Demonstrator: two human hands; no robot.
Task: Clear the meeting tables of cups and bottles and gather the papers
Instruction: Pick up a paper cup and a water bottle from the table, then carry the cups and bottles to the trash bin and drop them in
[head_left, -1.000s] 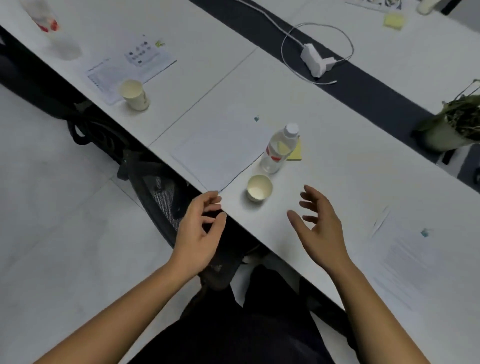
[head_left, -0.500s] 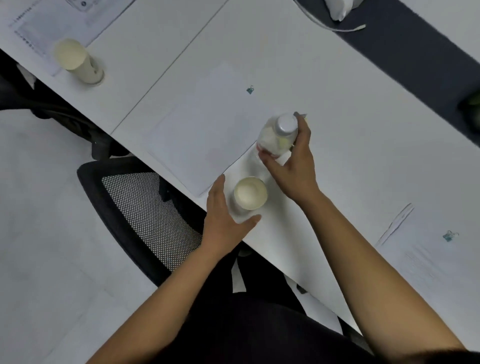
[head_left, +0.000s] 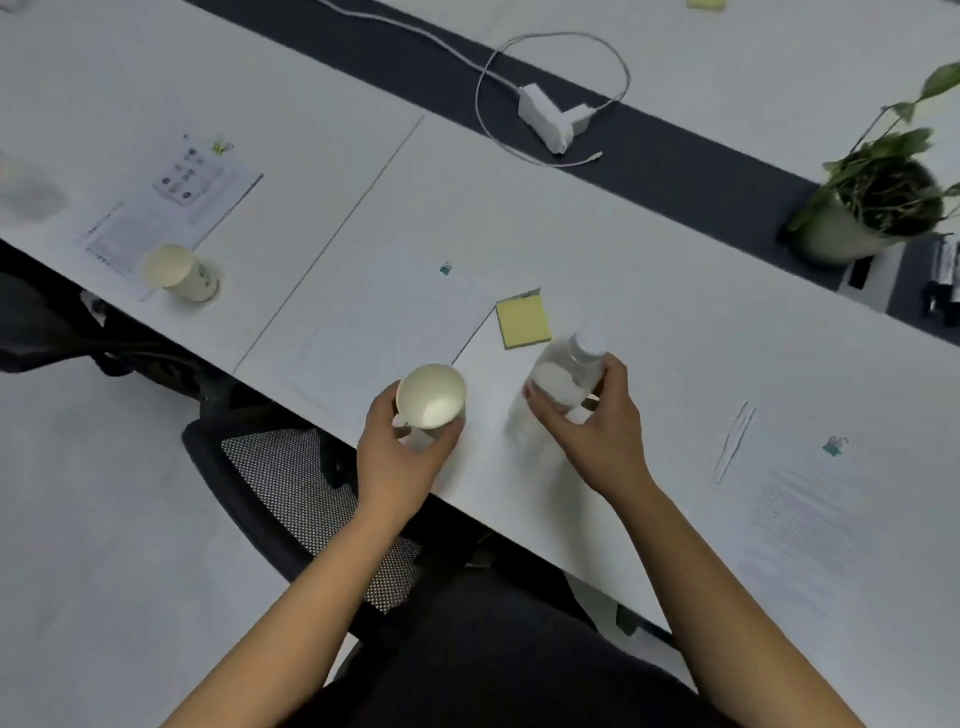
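Partly this moment is hard to read: a blurred pale shape at the left edge of the white surface cannot be identified. The potted green plant is smeared, and the base of the clear plastic bottle with a white cap fades into the surface beneath it (whether it touches down I cannot tell). A yellow scrap is cut off by the top edge.

Counted: two cups, one bottle, three sheets, three small binder clips and one square yellow sticky-note pad. The sheets are a printed sheet with icons far left, a blank white sheet in the middle and a printed sheet of text at right.

The left hand has its fingers curled round the cream paper cup, held tilted at the surface's near edge. The second cream paper cup stands on the near corner of the far-left sheet. The right hand wraps fingers and thumb round the bottle's middle, just beside the pad.
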